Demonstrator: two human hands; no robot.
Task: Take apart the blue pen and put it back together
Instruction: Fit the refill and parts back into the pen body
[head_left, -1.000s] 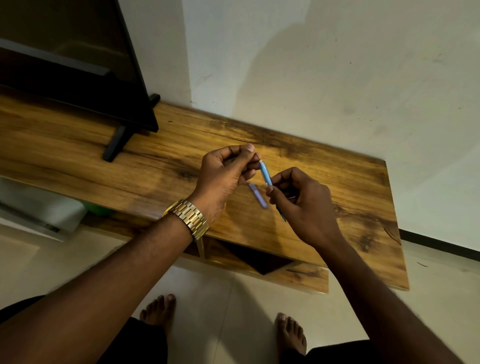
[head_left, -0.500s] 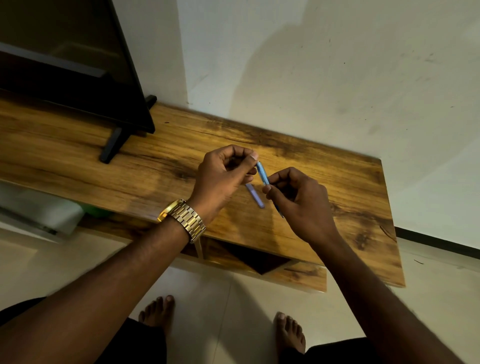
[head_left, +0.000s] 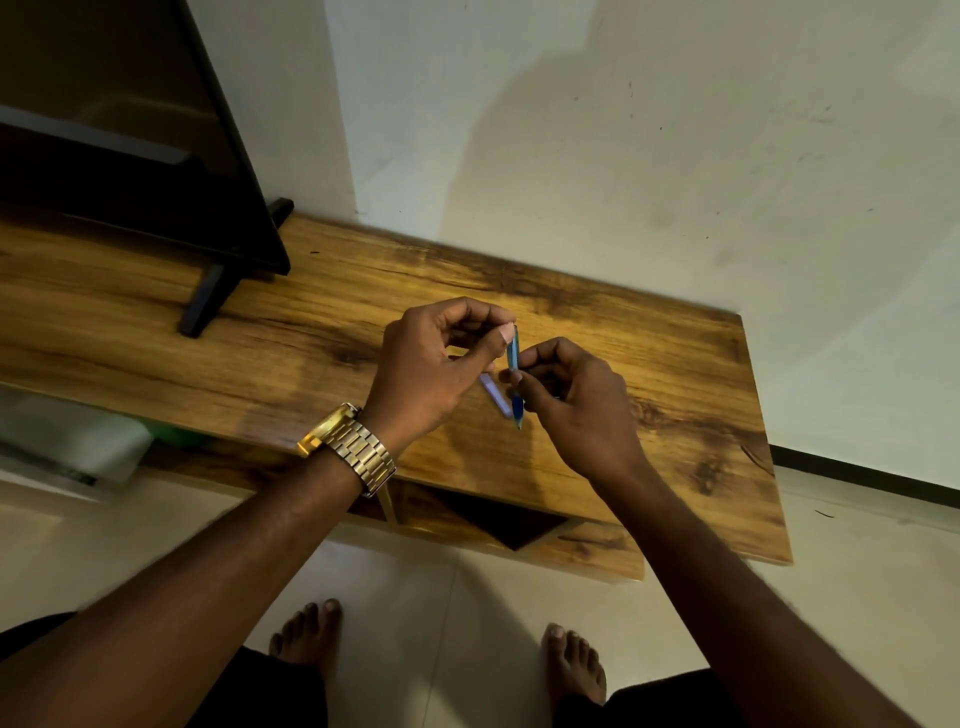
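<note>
My left hand (head_left: 431, 371) and right hand (head_left: 576, 400) both pinch the blue pen (head_left: 514, 364) above the desk (head_left: 260, 358). Mid-task, I judge; whether dismantling or reassembling, I cannot tell. Next: keep the parts aligned.

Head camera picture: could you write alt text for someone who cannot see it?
Seen from above, a person's left hand and right hand pinch a thin blue pen between them over a wooden table. A pale pen piece shows just beneath; a dark screen stands at the far left.

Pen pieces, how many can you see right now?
2. A blue pen body pinched between the left hand and right hand; a pale piece just below the hands. Smaller parts may be hidden.
</note>
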